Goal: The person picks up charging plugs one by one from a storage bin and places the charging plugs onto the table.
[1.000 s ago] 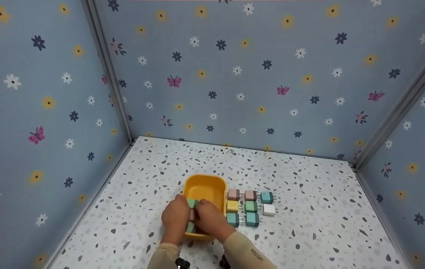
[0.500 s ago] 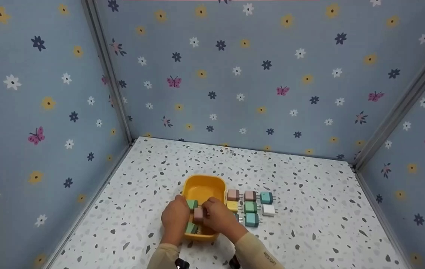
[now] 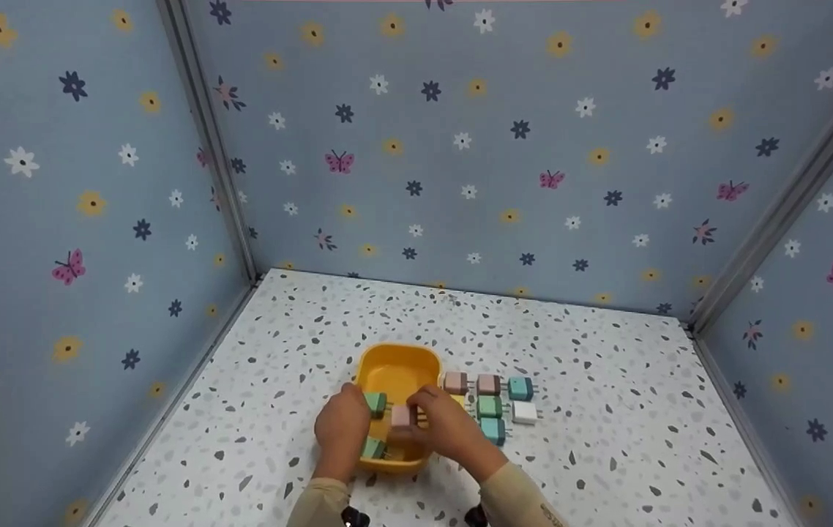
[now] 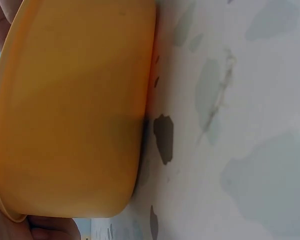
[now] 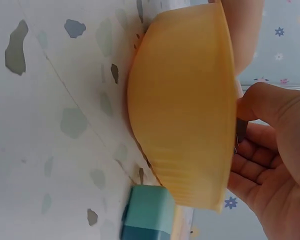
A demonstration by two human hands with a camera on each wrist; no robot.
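A yellow plastic box [image 3: 398, 360] stands on the speckled table. My left hand [image 3: 343, 426] grips its left rim, and in the left wrist view part of that hand lies against the outside wall. Above the box's near half, my right hand [image 3: 452, 428] pinches a pink charger plug [image 3: 401, 418] by its dark prong end. That dark end [image 5: 241, 130] shows between thumb and fingers in the right wrist view. Two green charger plugs, a far one [image 3: 375, 403] and a near one [image 3: 374, 448], lie along the box's left inner side.
Right of the box, charger plugs lie in rows: two pink [image 3: 488, 384], a teal one [image 3: 520, 388], a green one [image 3: 489, 406], a white one [image 3: 524, 412] and others. One teal plug [image 5: 149, 210] sits close to the box wall. Patterned panels [image 3: 460, 146] enclose the table.
My right hand has moved rightward from beside the left hand, carrying the pink charger plug away from the left wall between the two green ones. The left hand keeps its place.
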